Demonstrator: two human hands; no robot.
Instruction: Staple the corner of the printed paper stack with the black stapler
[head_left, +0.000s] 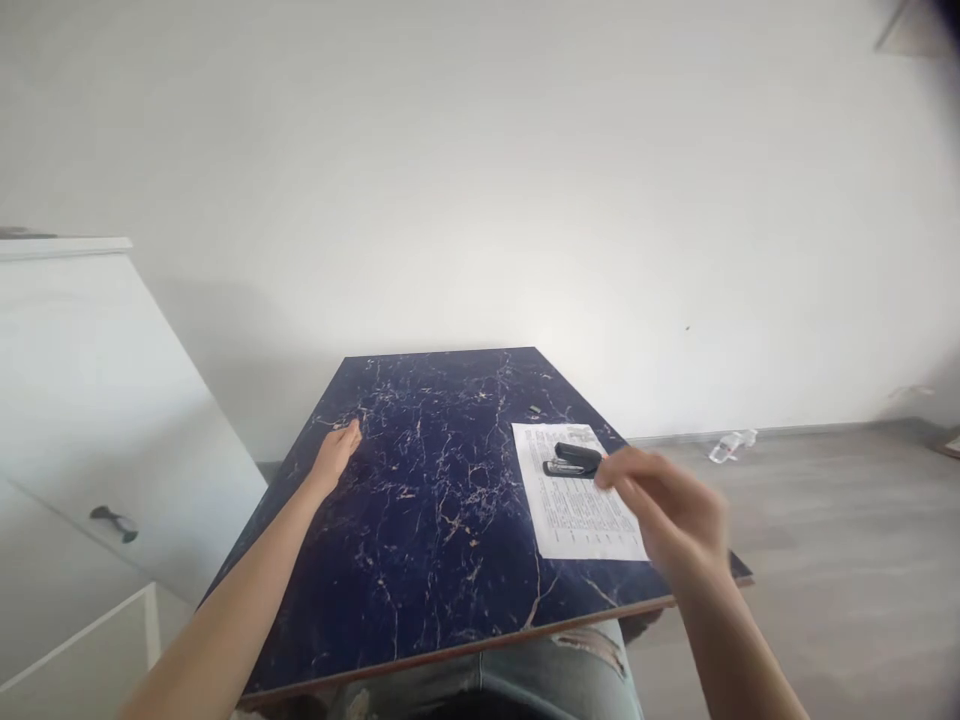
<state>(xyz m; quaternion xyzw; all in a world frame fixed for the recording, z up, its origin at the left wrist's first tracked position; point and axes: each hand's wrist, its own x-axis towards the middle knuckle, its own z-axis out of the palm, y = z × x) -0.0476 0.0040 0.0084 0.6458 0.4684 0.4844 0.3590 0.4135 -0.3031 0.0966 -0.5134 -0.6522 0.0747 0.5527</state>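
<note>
A black stapler lies over a printed sheet of paper on the right side of the dark blue marbled table. Its top arm is raised from its base at the end facing left. My right hand reaches in from the right, with thumb and fingers closed at the stapler's right end, whose tip they hide. Over the table's left part, my left hand is held edge-on, fingers stretched forward and nothing in them. A small dark piece lies just beyond the paper; its kind is unclear.
A white cabinet with a dark handle stands at the left. The wall rises behind the table. On the grey floor at right lies a clear plastic bottle. My legs are under the table's near edge.
</note>
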